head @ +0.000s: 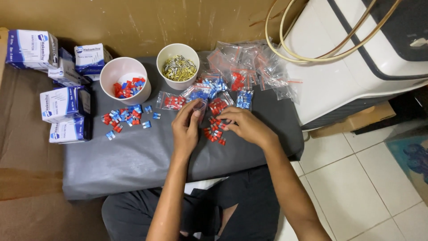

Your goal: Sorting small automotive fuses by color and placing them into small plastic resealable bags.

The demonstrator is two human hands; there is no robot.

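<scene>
My left hand (186, 127) holds a small clear plastic bag (200, 108) upright by its top, over the grey padded surface (138, 156). My right hand (243, 125) rests fingertips-down on a loose cluster of small red pieces (213, 132) just right of the bag, pinching at them. Whether a piece is between those fingers is hidden. Filled small bags of red and blue pieces (214, 89) lie just beyond both hands.
Two white paper cups stand at the back: one with red and blue pieces (125, 80), one with yellowish metal bits (179, 66). Loose red and blue pieces (125, 117) lie left. White-and-blue boxes (62, 102) stack at far left. A white appliance (352, 58) with looped tubing is right.
</scene>
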